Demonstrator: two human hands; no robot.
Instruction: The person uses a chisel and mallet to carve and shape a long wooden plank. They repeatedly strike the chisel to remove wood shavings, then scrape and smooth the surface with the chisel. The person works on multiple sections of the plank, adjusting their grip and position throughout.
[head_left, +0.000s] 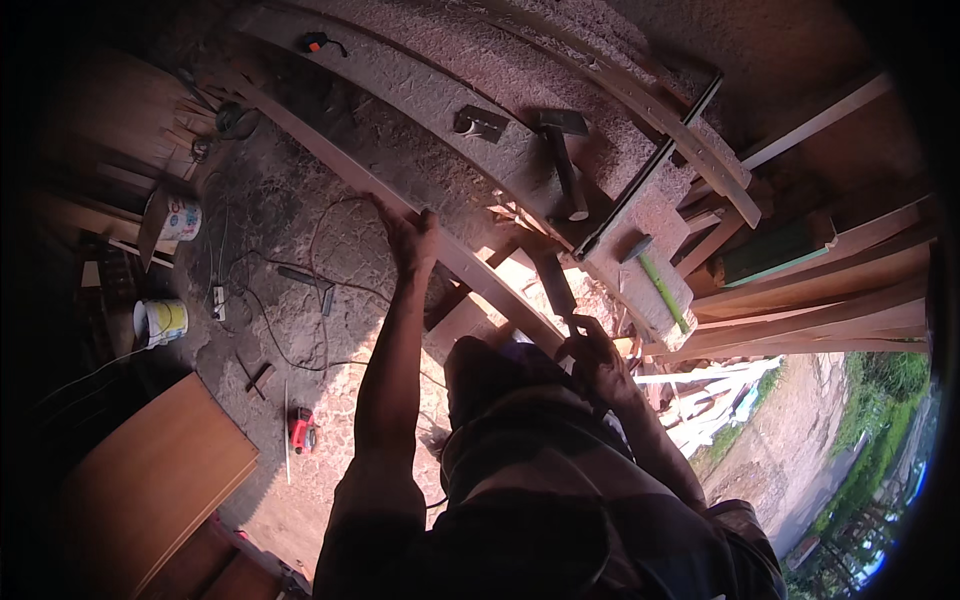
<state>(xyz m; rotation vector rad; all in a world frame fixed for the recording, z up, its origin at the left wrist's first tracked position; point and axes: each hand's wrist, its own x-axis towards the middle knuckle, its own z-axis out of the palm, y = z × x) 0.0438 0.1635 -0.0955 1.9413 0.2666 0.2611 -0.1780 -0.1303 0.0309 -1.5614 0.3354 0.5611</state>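
Long reddish-brown wooden plank (440,245) at frame centre, judged stiff and heavy, is gripped edgewise by left hand (412,240); right hand (592,352) closed, contents unclear.

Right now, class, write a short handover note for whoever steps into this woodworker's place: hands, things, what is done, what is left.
Left hand: gripping the long wooden plank on its edge.
Right hand: closed at the plank's near end; what it holds is hidden.
Hammer and metal bracket lie on the workbench; a green-handled tool at its end; a red power tool on the floor.
Done and left: cannot tell.
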